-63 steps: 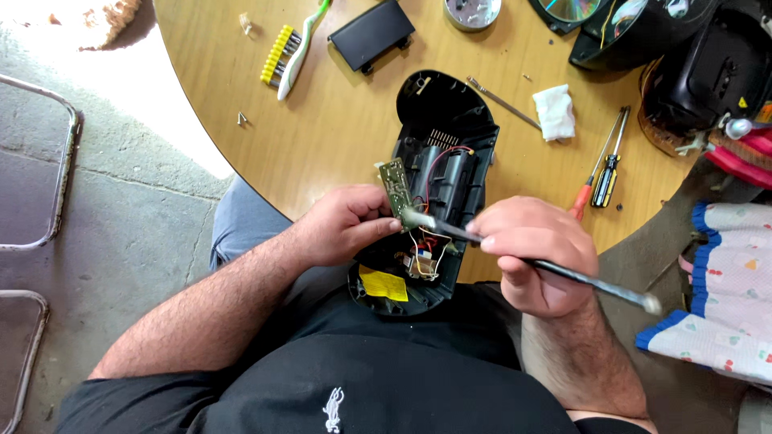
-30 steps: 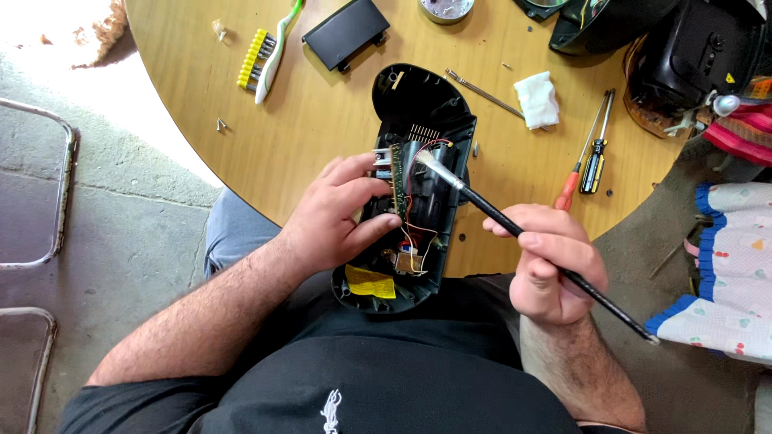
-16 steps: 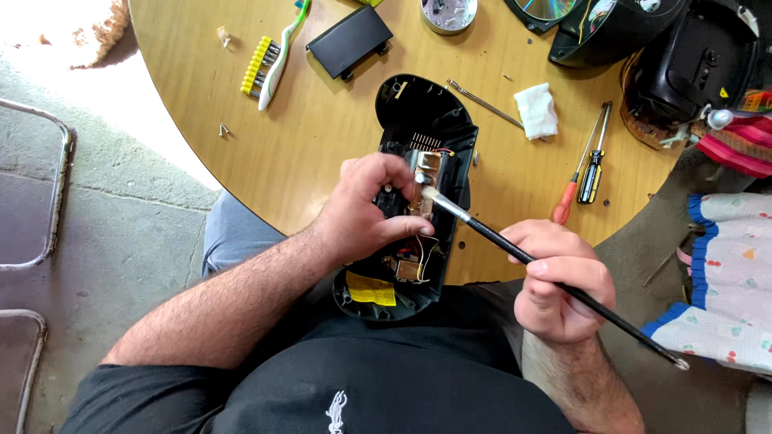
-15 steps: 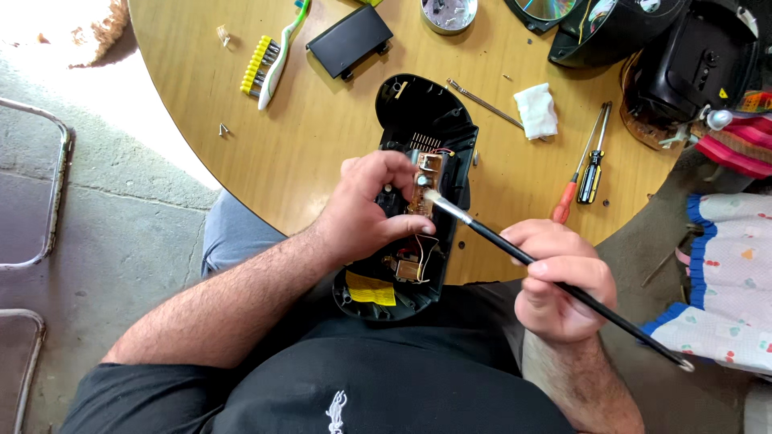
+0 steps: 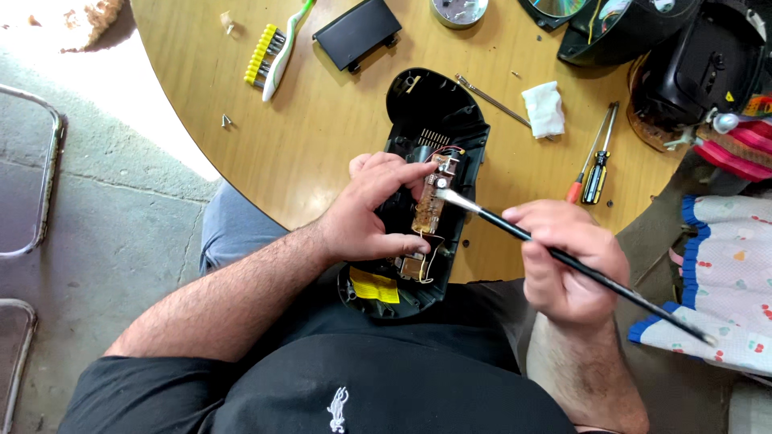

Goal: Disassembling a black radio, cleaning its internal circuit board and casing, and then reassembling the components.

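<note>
- A toothbrush with yellow bristles (image 5: pixel 269 52) lies far left on the round wooden table (image 5: pixel 322 145).
- A black cover (image 5: pixel 358 32) lies beside it.
- A white cloth wad (image 5: pixel 544 109) sits far right.
- Two screwdrivers (image 5: pixel 595 157) lie right.

A round wooden table (image 5: pixel 322 137) carries a toothbrush (image 5: pixel 283 50), screwdrivers (image 5: pixel 597 165), a white cloth (image 5: pixel 544 109) and a black casing (image 5: pixel 430 120).

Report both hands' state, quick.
Left hand: closed on the small circuit board, holding it up in the open black casing.
Right hand: closed on a thin paintbrush, bristles at the board.
</note>
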